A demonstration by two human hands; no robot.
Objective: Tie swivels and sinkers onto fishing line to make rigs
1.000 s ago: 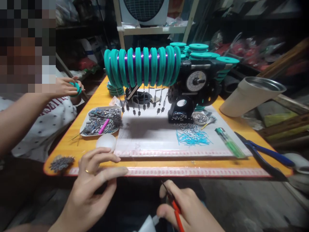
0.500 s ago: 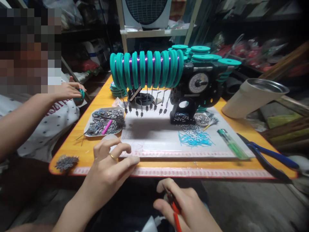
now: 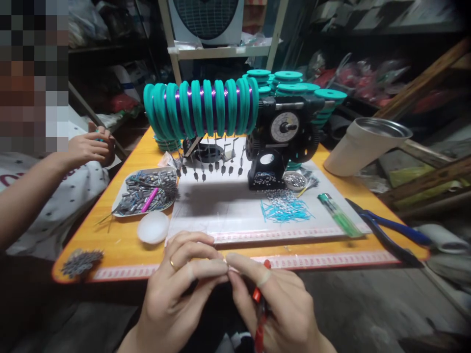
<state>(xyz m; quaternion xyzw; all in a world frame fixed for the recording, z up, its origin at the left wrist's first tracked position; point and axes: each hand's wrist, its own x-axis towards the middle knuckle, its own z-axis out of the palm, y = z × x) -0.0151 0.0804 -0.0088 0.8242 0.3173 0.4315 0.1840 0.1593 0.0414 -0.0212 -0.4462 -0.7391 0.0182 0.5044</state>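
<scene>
Orange table filled the view, its near edge just beyond both hands. Left hand and right hand met fingertip to fingertip, pinching something too small to tell. Right palm also held red-handled pliers. 1 white dish lay near the left hand, apart.

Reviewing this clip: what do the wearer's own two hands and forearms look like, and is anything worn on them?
Both are bare, with no gloves and no sleeves in view. The left hand wears a thin gold ring and a translucent cot over one fingertip. The right hand has a similar translucent cot over one fingertip. No watch or markings show on either wrist.
</scene>
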